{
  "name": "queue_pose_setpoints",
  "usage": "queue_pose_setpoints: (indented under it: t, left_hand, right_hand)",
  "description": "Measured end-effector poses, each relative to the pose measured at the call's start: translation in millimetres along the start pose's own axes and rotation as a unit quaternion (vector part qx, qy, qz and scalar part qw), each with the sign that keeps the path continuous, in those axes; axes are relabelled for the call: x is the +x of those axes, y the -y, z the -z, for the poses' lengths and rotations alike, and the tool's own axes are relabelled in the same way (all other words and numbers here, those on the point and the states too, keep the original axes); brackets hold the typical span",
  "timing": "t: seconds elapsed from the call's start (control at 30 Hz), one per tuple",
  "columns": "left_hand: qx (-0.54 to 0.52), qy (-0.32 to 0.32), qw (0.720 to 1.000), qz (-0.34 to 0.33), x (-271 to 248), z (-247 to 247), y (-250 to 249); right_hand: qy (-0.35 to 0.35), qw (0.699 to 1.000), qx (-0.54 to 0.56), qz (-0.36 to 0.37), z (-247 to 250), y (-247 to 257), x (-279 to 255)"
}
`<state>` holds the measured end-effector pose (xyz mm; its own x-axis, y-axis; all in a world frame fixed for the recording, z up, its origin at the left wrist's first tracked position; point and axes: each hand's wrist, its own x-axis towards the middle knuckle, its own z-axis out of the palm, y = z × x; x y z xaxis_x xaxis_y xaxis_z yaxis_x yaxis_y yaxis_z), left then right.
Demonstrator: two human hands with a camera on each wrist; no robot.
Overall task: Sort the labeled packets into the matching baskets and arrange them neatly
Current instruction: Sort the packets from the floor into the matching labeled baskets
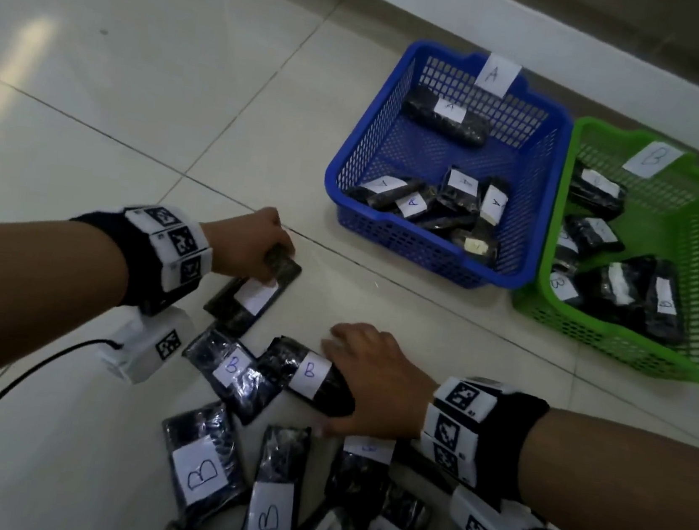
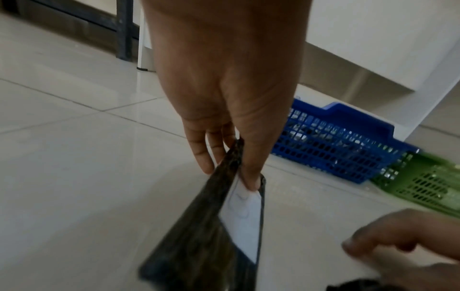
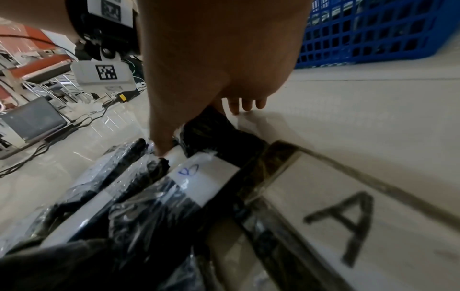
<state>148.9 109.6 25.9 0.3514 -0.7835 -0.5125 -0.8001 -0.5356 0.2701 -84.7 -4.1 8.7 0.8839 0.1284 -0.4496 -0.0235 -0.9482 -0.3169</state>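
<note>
A pale, glossy tiled floor (image 1: 141, 85) is carrying everything here, with a white wall base running along the far side. The blue basket (image 1: 510, 267), tagged A, is sitting well ahead of the hands, with several dark packets lying loosely inside it. Touching its right side, the green basket (image 1: 619, 346), tagged B, is likewise holding a handful of packets.

The left hand (image 1: 249, 243) is pinching one end of a black packet (image 1: 246, 300) between thumb and fingers; in the left wrist view the thumb is pressing on the edge of its white label, whose letter is too blurred to read. The packet's other end is lying low near the floor.

The right hand (image 1: 373, 382) is spreading over a packet marked B (image 1: 310, 374), with the thumb curling round its near side and the fingers reaching past its far end onto the floor. Just beside it another B packet (image 1: 233, 371) is lying, and a loose pile of packets (image 1: 279, 498) is spreading toward the person, mostly showing B labels. The right wrist view is also showing a packet labelled A (image 3: 343, 226) in that pile.
</note>
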Motion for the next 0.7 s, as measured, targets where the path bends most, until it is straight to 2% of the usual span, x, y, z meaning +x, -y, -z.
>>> queue_pose_setpoints:
  t: [0.1,0.27,0.33,0.47,0.53,0.6,0.7]
  left_hand:
    - [-0.031,0.004,1.000,-0.002,3.3,10.7,-10.6]
    - [-0.117,0.042,0.992,0.012,4.9,39.6,-30.0]
    - [-0.165,0.051,0.985,0.011,3.6,53.4,-41.0]
    - [-0.179,0.076,0.981,-0.012,-1.3,88.3,-70.7]
    - [-0.199,0.078,0.977,-0.014,-3.2,106.1,-86.2]
    - [-0.245,0.060,0.968,-0.009,-3.4,119.7,-98.3]
    - [-0.324,-0.009,0.946,-0.012,4.8,134.2,-126.6]
  right_hand:
    - [-0.014,1.000,0.002,0.002,-2.6,-3.2,-1.7]
    - [-0.063,0.987,0.147,-0.031,16.9,-6.3,-8.6]
    - [-0.094,0.982,0.163,-0.030,31.0,-9.8,-20.7]
    - [-0.199,0.971,0.129,-0.029,57.6,-28.5,-55.5]
    - [-0.246,0.963,0.103,-0.051,67.6,-46.1,-75.8]
    - [-0.292,0.949,0.080,-0.093,75.9,-67.4,-95.5]
    - [-0.384,0.910,0.026,-0.153,88.7,-112.5,-131.8]
